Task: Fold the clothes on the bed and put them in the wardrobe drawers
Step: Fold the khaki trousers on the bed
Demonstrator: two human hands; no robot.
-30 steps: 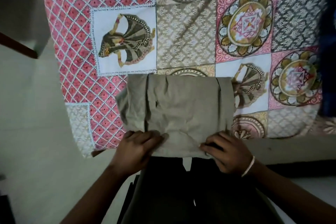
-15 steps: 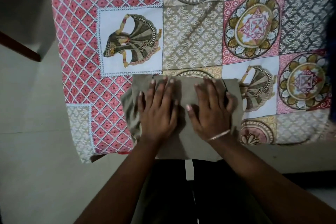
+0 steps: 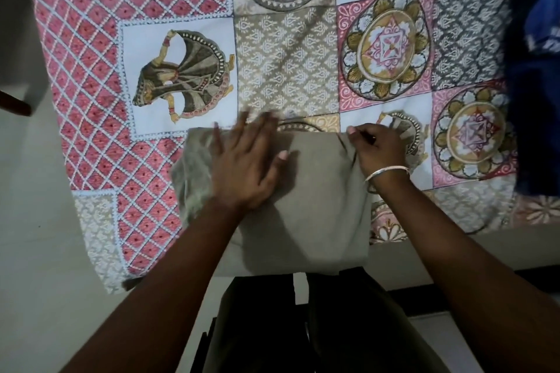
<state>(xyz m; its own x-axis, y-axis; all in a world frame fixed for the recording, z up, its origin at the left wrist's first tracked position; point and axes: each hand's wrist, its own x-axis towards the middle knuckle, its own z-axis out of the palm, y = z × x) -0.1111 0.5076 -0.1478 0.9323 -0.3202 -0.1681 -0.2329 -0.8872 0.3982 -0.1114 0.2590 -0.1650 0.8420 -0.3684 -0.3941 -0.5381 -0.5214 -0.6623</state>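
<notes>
Nearest the camera, the person's dark trousers [image 3: 303, 327] filled the bottom of the view, with pale floor [image 3: 45, 251] showing to the left. Both forearms reached forward from there onto the near edge of the bed. The folded khaki garment [image 3: 318, 206] lay at that edge, its near side hanging slightly over the rim of the patchwork bedspread [image 3: 288, 70], and its left side looked bunched and less tidy than the rest. The left hand [image 3: 242, 163] lay flat on the garment's left half with fingers straight and spread, pressing the cloth; the fingertips were motion-blurred, so exactly how far they passed the far fold was hard to tell. The right hand [image 3: 378, 148], apart from the left and wearing a thin silver bangle [image 3: 386, 172] at the wrist, had its fingers curled at the garment's far right corner and appeared to pinch the cloth there. Beyond the hands the bedspread spread out in squares: pink lattice on the left, a dancer figure, beige motifs, and round mandalas to the right. At the far right edge a blue garment [image 3: 536, 70] lay on the bed, well apart from the khaki one.
</notes>
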